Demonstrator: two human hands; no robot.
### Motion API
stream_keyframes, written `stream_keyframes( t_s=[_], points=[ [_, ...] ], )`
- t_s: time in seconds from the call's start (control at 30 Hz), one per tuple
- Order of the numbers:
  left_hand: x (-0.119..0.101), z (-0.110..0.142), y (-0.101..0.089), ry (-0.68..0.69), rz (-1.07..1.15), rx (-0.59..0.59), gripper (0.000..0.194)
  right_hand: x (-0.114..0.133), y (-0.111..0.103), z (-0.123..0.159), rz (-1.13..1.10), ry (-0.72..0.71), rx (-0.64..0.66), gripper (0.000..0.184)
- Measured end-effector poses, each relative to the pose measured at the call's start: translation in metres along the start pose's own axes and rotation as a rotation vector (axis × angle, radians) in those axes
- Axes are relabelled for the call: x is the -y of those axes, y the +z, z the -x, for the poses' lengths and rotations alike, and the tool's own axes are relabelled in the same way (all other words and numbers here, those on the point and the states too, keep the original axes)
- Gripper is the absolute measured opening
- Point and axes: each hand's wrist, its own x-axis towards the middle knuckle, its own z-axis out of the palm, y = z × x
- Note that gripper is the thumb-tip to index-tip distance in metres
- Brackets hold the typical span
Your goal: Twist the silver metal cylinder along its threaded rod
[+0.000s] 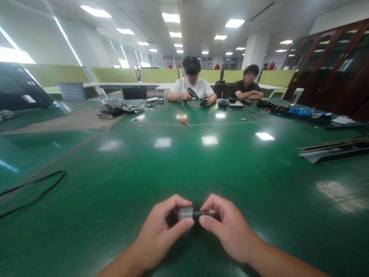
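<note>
A small silver metal cylinder with a thin ribbed shaft [186, 213] is held level between my two hands, low in the middle of the head view. My left hand [160, 229] is closed around the wide cylinder end, thumb below and index finger above. Thumb and fingers of my right hand [227, 227] pinch the dark ribbed shaft, whose bright tip lies against the fingers. The green tabletop [184, 169] is beneath both hands. My curled fingers hide part of the piece's underside and far side.
A black cable [43, 192] loops at the left. An orange-handled screwdriver [186, 123] lies farther off. Across the table, a person [191, 86] holds a power drill, with another person [249, 84] beside them. Long metal strips [334, 152] are at the right.
</note>
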Motion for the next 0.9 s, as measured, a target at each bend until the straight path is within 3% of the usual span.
stream_keyframes(
  t_s=[0.9],
  points=[
    [0.0029, -0.001, 0.0003, 0.008, 0.04, -0.011, 0.02, 0.0008, 0.0012, -0.0003, -0.014, 0.001, -0.016, 0.007]
  ],
)
